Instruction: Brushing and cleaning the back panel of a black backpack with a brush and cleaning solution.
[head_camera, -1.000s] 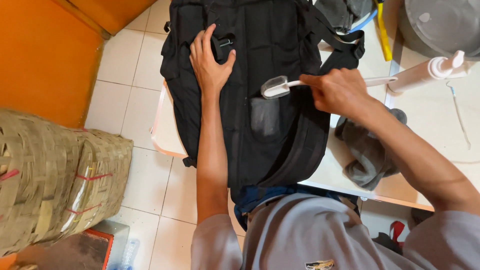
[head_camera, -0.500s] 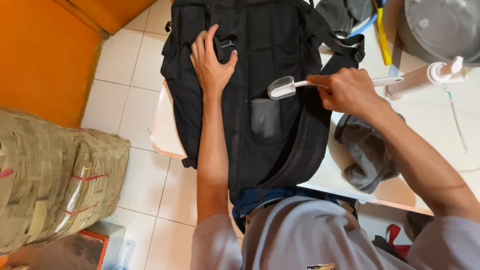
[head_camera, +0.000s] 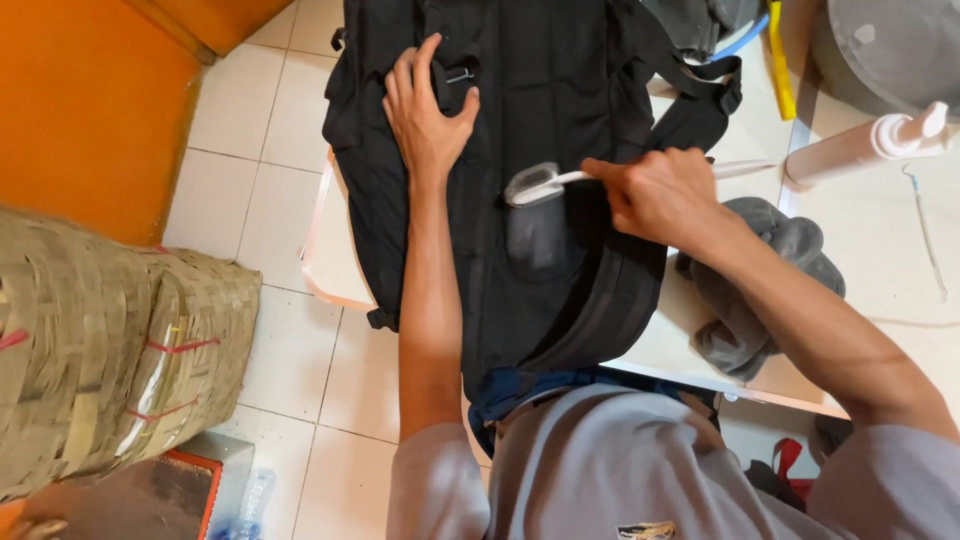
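Now | right hand (head_camera: 655, 195) | white brush (head_camera: 545, 183) lies crosswise, head leftward | black backpack (head_camera: 560, 90)

Over the last second the brush (head_camera: 535, 184) has shifted a little toward the near end of the black backpack (head_camera: 560, 90); its white head now lies just above the grey, damp-looking patch (head_camera: 540, 240), at that patch's far edge. The right hand (head_camera: 655, 195), closed round the handle, has travelled with it, moving slightly right and nearer. The left hand (head_camera: 428, 112) has slid marginally farther up the bag, its thumb spread wider beside the buckle (head_camera: 458, 74).
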